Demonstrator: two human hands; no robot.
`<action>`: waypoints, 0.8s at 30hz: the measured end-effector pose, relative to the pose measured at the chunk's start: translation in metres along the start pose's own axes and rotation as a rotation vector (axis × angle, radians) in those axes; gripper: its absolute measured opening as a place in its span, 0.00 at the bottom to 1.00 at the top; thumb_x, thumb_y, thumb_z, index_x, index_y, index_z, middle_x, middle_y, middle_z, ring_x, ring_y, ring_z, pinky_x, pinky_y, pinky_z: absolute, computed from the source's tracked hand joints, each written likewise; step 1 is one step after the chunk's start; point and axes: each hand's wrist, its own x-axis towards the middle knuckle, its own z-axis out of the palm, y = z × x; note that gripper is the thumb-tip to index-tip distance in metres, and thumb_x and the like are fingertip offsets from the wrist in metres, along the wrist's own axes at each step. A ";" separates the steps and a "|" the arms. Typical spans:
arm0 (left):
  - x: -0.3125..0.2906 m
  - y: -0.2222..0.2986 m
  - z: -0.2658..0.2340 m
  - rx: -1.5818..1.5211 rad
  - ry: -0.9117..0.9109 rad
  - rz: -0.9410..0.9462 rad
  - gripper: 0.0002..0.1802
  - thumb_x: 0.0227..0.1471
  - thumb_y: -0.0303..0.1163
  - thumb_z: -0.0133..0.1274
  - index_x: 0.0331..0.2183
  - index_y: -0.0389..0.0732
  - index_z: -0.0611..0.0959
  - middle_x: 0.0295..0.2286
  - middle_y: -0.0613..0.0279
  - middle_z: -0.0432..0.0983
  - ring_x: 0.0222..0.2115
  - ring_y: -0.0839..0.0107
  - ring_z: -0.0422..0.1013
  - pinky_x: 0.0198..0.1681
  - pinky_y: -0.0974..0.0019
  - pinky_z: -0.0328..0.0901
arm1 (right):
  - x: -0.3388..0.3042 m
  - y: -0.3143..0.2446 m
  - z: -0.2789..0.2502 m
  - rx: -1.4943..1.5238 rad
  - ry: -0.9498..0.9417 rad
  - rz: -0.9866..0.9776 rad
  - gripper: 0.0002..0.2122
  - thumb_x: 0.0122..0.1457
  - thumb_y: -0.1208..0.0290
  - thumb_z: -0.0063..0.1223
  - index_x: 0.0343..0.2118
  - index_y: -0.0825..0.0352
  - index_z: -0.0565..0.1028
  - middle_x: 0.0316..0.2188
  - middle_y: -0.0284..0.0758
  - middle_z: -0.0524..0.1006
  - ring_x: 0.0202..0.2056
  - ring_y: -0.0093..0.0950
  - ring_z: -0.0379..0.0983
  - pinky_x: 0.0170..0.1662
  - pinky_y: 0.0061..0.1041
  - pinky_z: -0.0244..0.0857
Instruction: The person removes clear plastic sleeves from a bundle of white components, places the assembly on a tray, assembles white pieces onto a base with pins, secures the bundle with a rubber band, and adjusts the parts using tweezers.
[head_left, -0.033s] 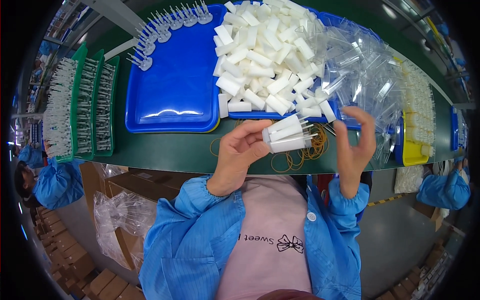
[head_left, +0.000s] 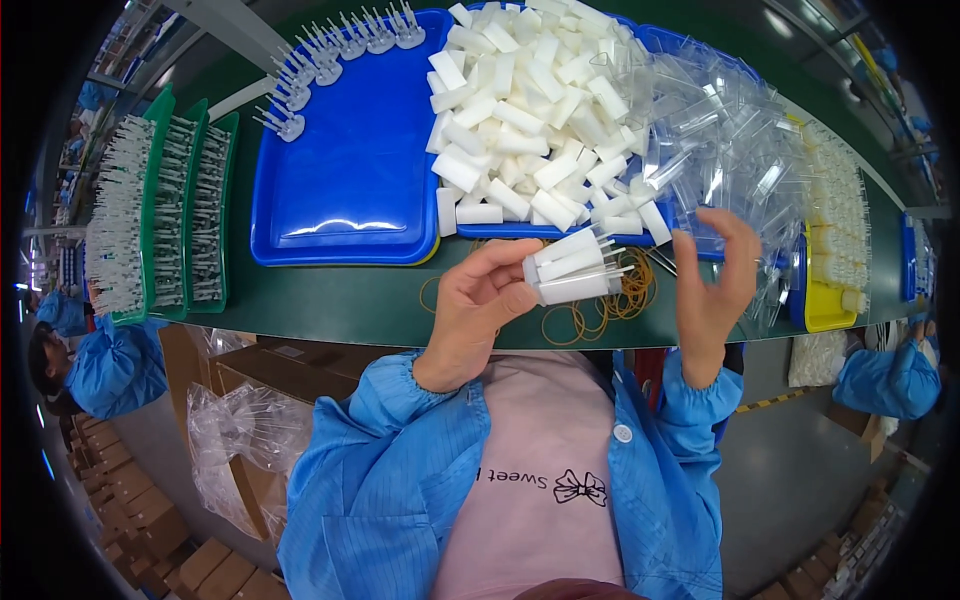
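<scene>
My left hand (head_left: 480,310) grips the clear base of a pronged plastic piece (head_left: 575,268), tilted so that its thin rods point right. White blocks sit between its rods. Apart from it, to the right, my right hand (head_left: 715,285) is raised with thumb and fingers spread and nothing between them. Yellow-brown rubber bands (head_left: 600,318) lie on the table below and behind the held piece. Just beyond my hands, a heap of white blocks (head_left: 530,120) fills a blue tray. Beside it lies a pile of clear plastic sleeves (head_left: 725,150).
To the left, a blue tray (head_left: 345,190) carries several upright pronged pieces (head_left: 325,65) along its far edge. Green trays (head_left: 190,210) packed with similar pieces stand further left. At right is a yellow tray (head_left: 832,300) with pale parts. A cardboard box (head_left: 290,365) is below the table edge.
My right hand has shifted slightly to the right, away from the held piece, its fingers still spread. The left hand and the pronged plastic piece have barely moved.
</scene>
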 end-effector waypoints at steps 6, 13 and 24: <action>0.001 0.001 0.002 -0.024 0.015 -0.030 0.23 0.48 0.22 0.57 0.48 0.33 0.73 0.44 0.56 0.73 0.43 0.69 0.70 0.48 0.67 0.65 | 0.011 0.029 0.004 -0.807 0.100 -0.219 0.12 0.47 0.69 0.61 0.36 0.57 0.77 0.33 0.29 0.70 0.39 0.30 0.65 0.44 0.32 0.53; 0.001 0.001 0.001 -0.016 0.017 -0.037 0.23 0.49 0.24 0.57 0.48 0.33 0.73 0.44 0.55 0.73 0.43 0.69 0.70 0.48 0.67 0.65 | 0.009 0.032 -0.005 -0.732 0.148 -0.331 0.10 0.48 0.71 0.61 0.35 0.56 0.77 0.34 0.27 0.73 0.38 0.28 0.66 0.44 0.30 0.53; 0.000 0.001 0.000 -0.021 -0.004 -0.048 0.23 0.49 0.24 0.57 0.48 0.33 0.73 0.44 0.55 0.73 0.44 0.69 0.70 0.49 0.67 0.65 | 0.006 0.033 0.001 -0.782 0.116 -0.232 0.12 0.47 0.70 0.61 0.37 0.58 0.77 0.34 0.27 0.73 0.37 0.28 0.67 0.44 0.31 0.53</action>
